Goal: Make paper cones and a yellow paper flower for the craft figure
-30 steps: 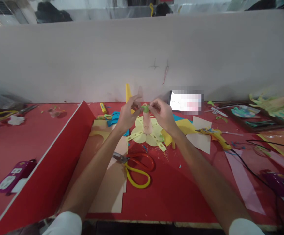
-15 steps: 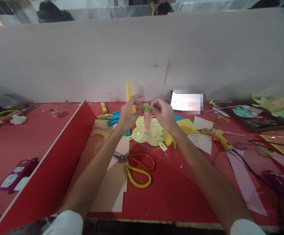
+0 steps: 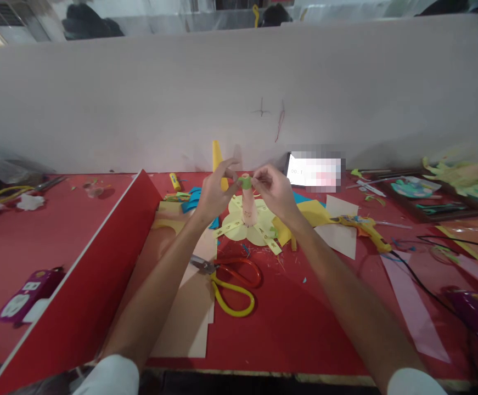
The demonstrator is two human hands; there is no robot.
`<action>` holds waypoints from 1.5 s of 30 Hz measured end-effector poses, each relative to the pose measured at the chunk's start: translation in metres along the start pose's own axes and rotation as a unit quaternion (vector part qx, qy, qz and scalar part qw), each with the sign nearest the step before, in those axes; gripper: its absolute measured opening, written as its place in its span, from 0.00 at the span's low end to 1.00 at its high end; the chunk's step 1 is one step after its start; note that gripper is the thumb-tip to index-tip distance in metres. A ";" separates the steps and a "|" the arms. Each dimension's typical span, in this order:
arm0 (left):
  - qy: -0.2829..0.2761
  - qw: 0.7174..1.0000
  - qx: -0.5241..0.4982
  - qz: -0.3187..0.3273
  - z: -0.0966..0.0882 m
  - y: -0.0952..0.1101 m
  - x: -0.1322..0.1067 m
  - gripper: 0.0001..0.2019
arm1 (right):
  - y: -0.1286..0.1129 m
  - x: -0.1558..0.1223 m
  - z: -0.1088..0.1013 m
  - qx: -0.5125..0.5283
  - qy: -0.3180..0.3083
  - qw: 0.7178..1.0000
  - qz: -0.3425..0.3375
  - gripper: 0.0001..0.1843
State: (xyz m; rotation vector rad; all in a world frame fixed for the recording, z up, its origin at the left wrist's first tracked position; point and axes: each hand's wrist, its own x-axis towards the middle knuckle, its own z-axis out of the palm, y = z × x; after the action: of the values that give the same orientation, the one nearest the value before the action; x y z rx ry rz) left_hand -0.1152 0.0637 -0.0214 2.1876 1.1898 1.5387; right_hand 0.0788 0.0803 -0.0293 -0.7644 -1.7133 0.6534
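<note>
A pale pink paper cone (image 3: 247,211) stands upright on a light yellow flower-shaped paper (image 3: 259,227) with printed yellow strips radiating from it. A small green paper band (image 3: 246,181) sits at the cone's tip. My left hand (image 3: 214,193) pinches the green band from the left, fingers curled. My right hand (image 3: 275,191) pinches it from the right. Both forearms reach in from the near edge of the red table (image 3: 304,323).
Red-and-yellow-handled scissors (image 3: 230,280) lie just in front of the cone. A yellow glue gun (image 3: 360,226) and its black cord lie right. Coloured paper sheets, a yellow cone (image 3: 216,156), a red divider board (image 3: 86,274), a purple box (image 3: 20,302) and a phone (image 3: 315,171) surround the work.
Both hands stay on the green band at the cone's tip with only slight finger shifts. The camera has moved a little.
</note>
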 end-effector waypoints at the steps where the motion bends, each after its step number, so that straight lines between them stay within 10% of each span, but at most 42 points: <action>1: 0.000 1.000 -0.001 -0.003 0.000 0.000 0.000 0.21 | 0.000 0.000 -0.001 0.016 0.004 1.000 0.006 0.19; 27: 0.002 1.000 -0.002 -0.009 -0.001 0.000 0.000 0.20 | 0.018 0.006 -0.022 -0.122 0.113 0.986 0.020 0.11; 38: 0.087 0.993 0.055 0.056 -0.011 0.009 0.007 0.15 | 0.034 -0.004 -0.058 -0.433 -0.154 0.861 0.217 0.16; 45: 0.131 0.988 0.031 0.070 -0.011 0.032 0.008 0.08 | 0.022 -0.021 -0.069 -0.405 -0.105 0.898 0.134 0.16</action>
State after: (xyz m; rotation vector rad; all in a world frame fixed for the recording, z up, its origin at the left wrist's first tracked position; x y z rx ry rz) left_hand -0.1077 0.0457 0.0071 2.2009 1.1911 1.9223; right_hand 0.1529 0.0815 -0.0415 -1.5781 -2.1138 0.1692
